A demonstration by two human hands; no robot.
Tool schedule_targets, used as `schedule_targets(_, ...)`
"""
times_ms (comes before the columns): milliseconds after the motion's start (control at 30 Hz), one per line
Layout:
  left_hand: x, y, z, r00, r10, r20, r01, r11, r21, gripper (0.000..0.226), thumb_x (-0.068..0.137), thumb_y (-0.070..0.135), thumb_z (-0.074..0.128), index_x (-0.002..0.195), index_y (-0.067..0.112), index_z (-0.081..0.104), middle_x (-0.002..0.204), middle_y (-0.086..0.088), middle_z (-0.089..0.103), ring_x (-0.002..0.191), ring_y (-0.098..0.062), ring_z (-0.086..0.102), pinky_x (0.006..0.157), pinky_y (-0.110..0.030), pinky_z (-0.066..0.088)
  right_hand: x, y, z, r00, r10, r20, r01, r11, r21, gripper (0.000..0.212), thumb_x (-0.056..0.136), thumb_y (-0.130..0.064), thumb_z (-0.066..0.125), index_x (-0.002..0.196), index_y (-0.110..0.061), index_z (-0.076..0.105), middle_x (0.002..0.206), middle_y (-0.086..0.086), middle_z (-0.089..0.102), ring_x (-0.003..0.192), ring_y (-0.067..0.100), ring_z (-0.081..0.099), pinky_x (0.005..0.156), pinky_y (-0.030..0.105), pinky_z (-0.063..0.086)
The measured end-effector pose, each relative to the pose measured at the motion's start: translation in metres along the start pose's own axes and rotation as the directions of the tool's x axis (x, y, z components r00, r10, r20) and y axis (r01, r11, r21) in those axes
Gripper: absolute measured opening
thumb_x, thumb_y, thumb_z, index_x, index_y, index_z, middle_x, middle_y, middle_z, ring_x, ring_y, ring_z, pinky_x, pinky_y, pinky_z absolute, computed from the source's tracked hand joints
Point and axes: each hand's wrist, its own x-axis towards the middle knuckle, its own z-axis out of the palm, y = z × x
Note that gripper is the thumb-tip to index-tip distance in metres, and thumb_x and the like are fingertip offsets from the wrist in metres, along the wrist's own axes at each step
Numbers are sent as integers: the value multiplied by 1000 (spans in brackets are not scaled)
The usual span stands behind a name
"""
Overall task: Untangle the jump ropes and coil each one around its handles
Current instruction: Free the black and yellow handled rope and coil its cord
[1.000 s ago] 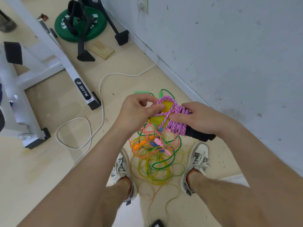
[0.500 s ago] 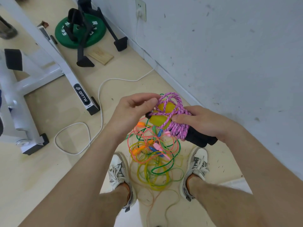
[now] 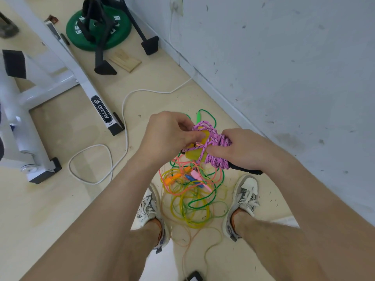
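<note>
A pink braided jump rope [image 3: 216, 148] is wound around its handles, which have yellow ends [image 3: 195, 154] and black grips [image 3: 246, 169]. My right hand [image 3: 241, 149] grips the wrapped bundle from the right. My left hand [image 3: 171, 132] pinches a strand of the pink rope at the bundle's left end. Below them, on the floor between my shoes, lies a tangle of thin jump ropes [image 3: 192, 191] in green, yellow, orange and pink, with small orange, blue and pink handles in it.
A white machine frame [image 3: 81, 78] stands at the left. A green weight plate [image 3: 99, 27] with black stands lies at the back. A white cable [image 3: 125, 118] loops across the floor. The wall [image 3: 284, 67] runs along the right. My shoes [image 3: 246, 197] flank the tangle.
My left hand moved back onto the bundle's left end and pressed the pink loop down against the yellow handle ends. The raised loop has flattened. My right hand kept its hold.
</note>
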Motion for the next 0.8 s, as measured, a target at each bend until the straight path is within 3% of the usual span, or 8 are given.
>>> schedule_targets(67, 0, 0, 2, 1000, -14, 4, 14, 1000, 2, 26, 63, 31, 88, 63, 16, 67, 53, 1, 66, 52, -17, 66, 58, -39, 57, -1, -2, 1, 999, 6, -36, -6, 1000, -16, 46, 85, -65, 54, 77, -20, 50, 78, -1, 59, 77, 20, 58, 66, 36, 44)
schedule_targets(233, 2, -4, 5, 1000, 0, 30, -1, 1000, 13, 28, 62, 27, 89, 61, 15, 64, 56, 1, 65, 50, -13, 59, 55, -35, 52, -5, -5, 1, 998, -23, -58, 20, 998, -57, 46, 85, -65, 53, 74, -21, 47, 75, -2, 57, 73, 19, 56, 61, 35, 40)
schedule_targets(400, 5, -11, 12, 1000, -12, 11, 14, 972, -237, 37, 63, 20, 88, 59, 5, 54, 52, -7, 48, 49, -15, 39, 49, -30, 32, -6, -1, -3, 995, -42, -87, 56, 985, 164, 49, 84, -60, 61, 83, -11, 58, 76, 3, 63, 76, 23, 61, 69, 38, 47)
schedule_targets(567, 6, -8, 1, 986, 111, 123, -119, 991, 58, 17, 71, 30, 81, 66, 21, 67, 71, 10, 56, 61, 2, 48, 59, -18, 34, -6, 3, -1, 997, -46, -68, 60, 970, 233, 49, 83, -56, 64, 81, -8, 59, 72, 4, 61, 71, 23, 59, 63, 34, 41)
schedule_targets(633, 5, -7, -6, 963, 167, 211, -201, 968, 149, 12, 82, 28, 73, 78, 17, 73, 80, 7, 58, 67, 6, 48, 63, -17, 33, -6, 4, -3, 996, -34, -80, 51, 973, 225, 50, 84, -57, 63, 84, -7, 60, 75, 6, 65, 73, 23, 62, 66, 36, 45)
schedule_targets(700, 3, -6, -8, 938, 227, 261, -288, 931, 225, 13, 88, 22, 66, 88, 13, 76, 86, -2, 62, 68, -1, 47, 65, -19, 34, -7, 4, -4, 996, -25, -86, 40, 982, 186, 48, 83, -59, 62, 82, -11, 59, 77, 5, 65, 75, 22, 62, 70, 38, 48)
schedule_targets(800, 1, -3, -5, 952, 242, 187, -289, 910, 296, 10, 84, 23, 71, 86, 16, 78, 80, -7, 68, 71, -19, 56, 70, -35, 43, -8, 1, -3, 996, -28, -88, 39, 992, 123, 43, 83, -60, 60, 75, -19, 52, 74, -1, 60, 71, 17, 57, 64, 35, 42)
